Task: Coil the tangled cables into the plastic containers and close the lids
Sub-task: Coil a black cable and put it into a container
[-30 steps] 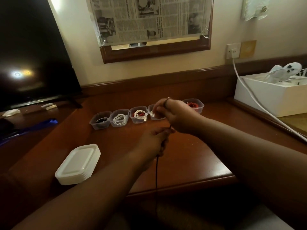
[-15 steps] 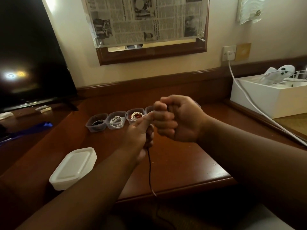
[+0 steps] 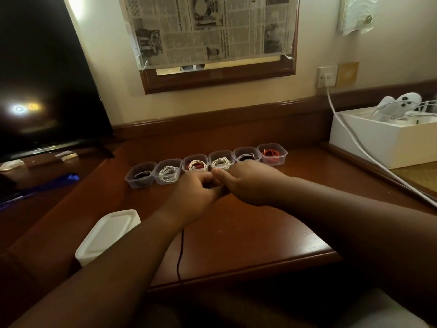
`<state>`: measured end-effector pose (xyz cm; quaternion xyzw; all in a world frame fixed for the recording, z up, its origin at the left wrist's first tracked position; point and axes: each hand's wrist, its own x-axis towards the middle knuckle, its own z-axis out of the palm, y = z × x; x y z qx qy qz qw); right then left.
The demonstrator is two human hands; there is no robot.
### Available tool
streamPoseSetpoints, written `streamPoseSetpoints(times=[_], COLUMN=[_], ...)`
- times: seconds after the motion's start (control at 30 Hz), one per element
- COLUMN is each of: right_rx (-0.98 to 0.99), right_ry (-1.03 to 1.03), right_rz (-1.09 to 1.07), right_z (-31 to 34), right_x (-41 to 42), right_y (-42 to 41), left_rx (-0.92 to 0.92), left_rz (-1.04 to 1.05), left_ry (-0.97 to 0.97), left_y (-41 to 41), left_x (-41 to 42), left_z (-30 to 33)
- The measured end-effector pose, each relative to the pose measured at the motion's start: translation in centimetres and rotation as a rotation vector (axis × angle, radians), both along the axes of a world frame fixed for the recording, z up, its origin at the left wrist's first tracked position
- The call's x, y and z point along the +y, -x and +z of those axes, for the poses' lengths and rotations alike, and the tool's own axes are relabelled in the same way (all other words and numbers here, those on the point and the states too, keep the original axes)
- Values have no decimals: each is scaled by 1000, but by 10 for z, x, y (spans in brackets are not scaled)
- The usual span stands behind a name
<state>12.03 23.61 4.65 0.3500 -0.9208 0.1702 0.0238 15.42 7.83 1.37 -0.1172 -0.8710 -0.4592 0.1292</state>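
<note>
Fingers of left hand (image 3: 196, 192) and right hand (image 3: 250, 183) curled, pressed together around thin black cable (image 3: 181, 254) trailing over desk front edge (image 3: 248, 271); bare wood right.

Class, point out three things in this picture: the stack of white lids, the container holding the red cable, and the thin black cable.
stack of white lids (image 3: 107, 233), head view, top lid's flat face.
red-cable container (image 3: 272, 154), head view, its front wall.
black cable (image 3: 181, 256), head view, stretch hanging below the left wrist.
</note>
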Motion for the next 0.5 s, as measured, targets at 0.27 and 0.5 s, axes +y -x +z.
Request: streamPoseSetpoints(times=[0.27,0.5], right_rx=[-1360,-1523], right_ry=[268,1115], right_rz=[362,651], right_z=[9,0], right_x=[21,4], right_y=[16,5], left_rx=[-71,-377], left_rz=[-194,-62], left_ry=[-421,-1015], left_y=[0,-4], left_x=[-1,29], left_z=[-9,-11])
